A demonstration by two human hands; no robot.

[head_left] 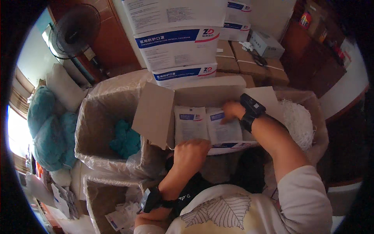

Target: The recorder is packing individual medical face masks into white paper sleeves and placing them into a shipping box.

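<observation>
Packets (190, 126), seemingly two, in one carton (154, 113).

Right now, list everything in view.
Open cardboard box: one, white, centre
Flat printed packets: two visible, white, inside it
Stacked printed cartons: several, white, back
Strapped cardboard cartons: several, brown, back right
Plastic-lined cartons: at least two, brown, left
Crumpled pile: one, teal, left carton
Bulging bags: several, teal, far left
Stringy heap: one, white, right
Round fan: one, black, upper left
Wrist devices: two, black, wrists
Left hand: one, bare, box's near edge
Right hand: one, bare, over right packet
</observation>
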